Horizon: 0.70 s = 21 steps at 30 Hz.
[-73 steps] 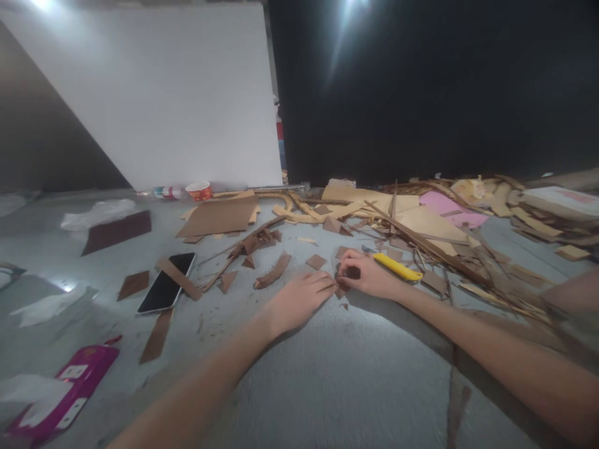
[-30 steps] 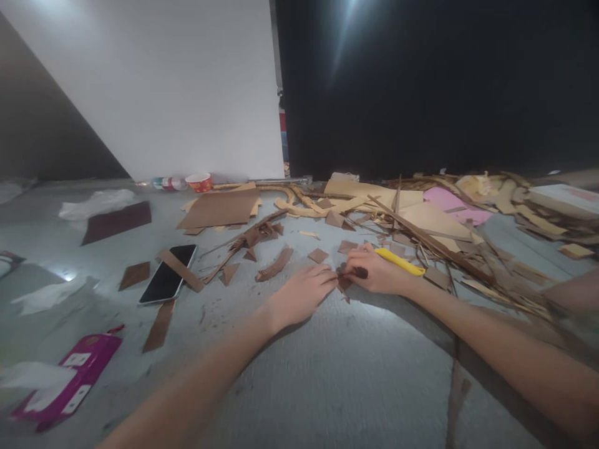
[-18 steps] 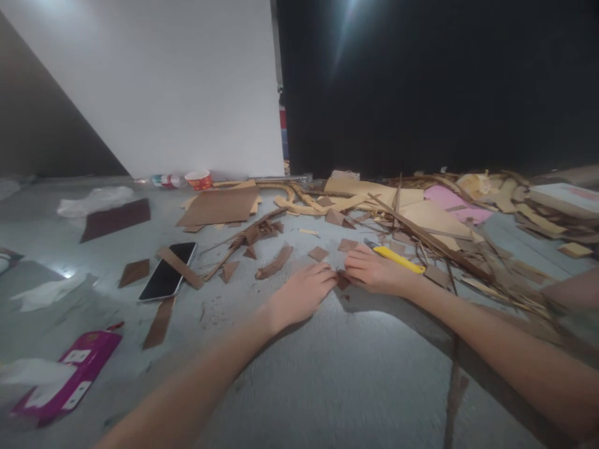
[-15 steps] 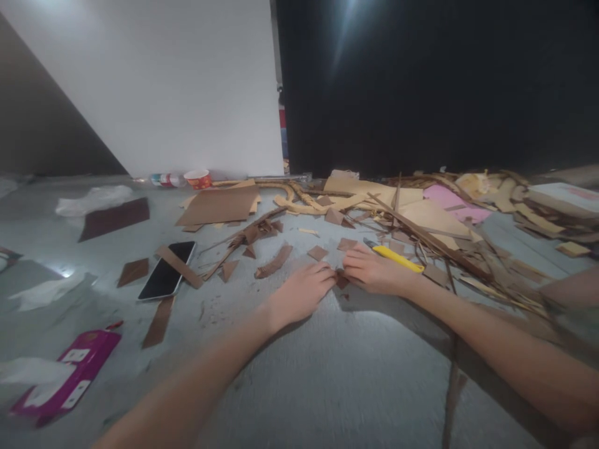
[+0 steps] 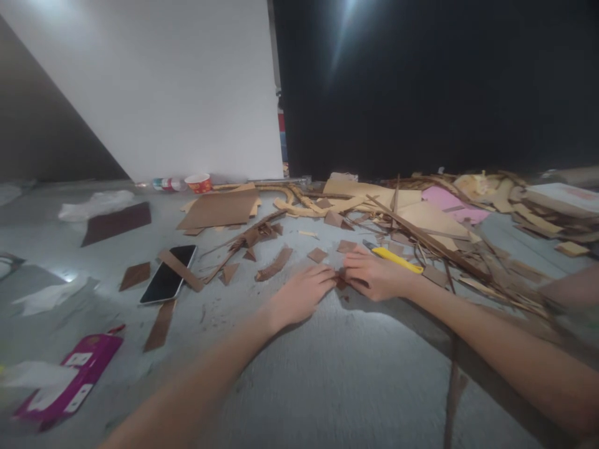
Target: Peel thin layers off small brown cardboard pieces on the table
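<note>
My left hand (image 5: 299, 294) lies flat on the grey floor (image 5: 327, 374), fingers stretched toward a small dark brown cardboard scrap (image 5: 341, 280). My right hand (image 5: 377, 274) meets it from the right, fingers curled on that same scrap, which is mostly hidden between the two hands. A yellow utility knife (image 5: 395, 259) lies just behind my right hand, touching neither hand's fingers as far as I can see.
A phone (image 5: 168, 282) with a cardboard strip across it lies left of my hands. Cardboard offcuts (image 5: 274, 264) are scattered ahead; a big heap of cardboard and a pink sheet (image 5: 452, 206) fills the right. A magenta box (image 5: 70, 380) sits at near left, a paper cup (image 5: 199, 182) by the wall.
My right hand has flattened lower over the scrap, which showed more plainly a second ago. Both hands stay in nearly the same spot.
</note>
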Available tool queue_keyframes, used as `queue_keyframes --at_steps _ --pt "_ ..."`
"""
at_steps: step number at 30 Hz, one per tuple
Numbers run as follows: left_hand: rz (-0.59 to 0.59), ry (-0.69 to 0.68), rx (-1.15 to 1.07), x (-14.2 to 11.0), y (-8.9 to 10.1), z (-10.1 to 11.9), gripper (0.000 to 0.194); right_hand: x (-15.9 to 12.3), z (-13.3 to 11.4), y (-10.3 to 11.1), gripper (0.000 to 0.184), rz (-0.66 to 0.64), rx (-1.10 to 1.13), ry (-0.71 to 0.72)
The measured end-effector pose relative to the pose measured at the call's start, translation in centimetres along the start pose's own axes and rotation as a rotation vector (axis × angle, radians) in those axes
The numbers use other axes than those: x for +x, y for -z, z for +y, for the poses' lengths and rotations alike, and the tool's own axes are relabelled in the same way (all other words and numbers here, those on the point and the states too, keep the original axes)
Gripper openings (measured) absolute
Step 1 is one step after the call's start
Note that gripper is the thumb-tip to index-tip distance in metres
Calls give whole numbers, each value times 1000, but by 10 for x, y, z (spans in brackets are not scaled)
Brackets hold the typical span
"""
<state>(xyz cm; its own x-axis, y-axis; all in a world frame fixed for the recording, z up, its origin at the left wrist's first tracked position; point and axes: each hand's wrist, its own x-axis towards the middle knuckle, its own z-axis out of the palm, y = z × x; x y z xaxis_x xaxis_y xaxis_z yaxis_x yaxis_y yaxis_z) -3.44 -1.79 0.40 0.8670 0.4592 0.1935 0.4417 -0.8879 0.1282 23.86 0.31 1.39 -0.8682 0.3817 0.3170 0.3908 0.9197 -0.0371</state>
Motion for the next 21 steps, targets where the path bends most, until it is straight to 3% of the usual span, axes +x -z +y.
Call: queue_keyframes --at_steps 12,21 --pt "135 79 -122 -3 -8 -3 58 1 -1 -11 22 55 -48 -48" --pt "197 281 -12 -4 -19 -13 36 0 2 -11 23 57 -93 0"
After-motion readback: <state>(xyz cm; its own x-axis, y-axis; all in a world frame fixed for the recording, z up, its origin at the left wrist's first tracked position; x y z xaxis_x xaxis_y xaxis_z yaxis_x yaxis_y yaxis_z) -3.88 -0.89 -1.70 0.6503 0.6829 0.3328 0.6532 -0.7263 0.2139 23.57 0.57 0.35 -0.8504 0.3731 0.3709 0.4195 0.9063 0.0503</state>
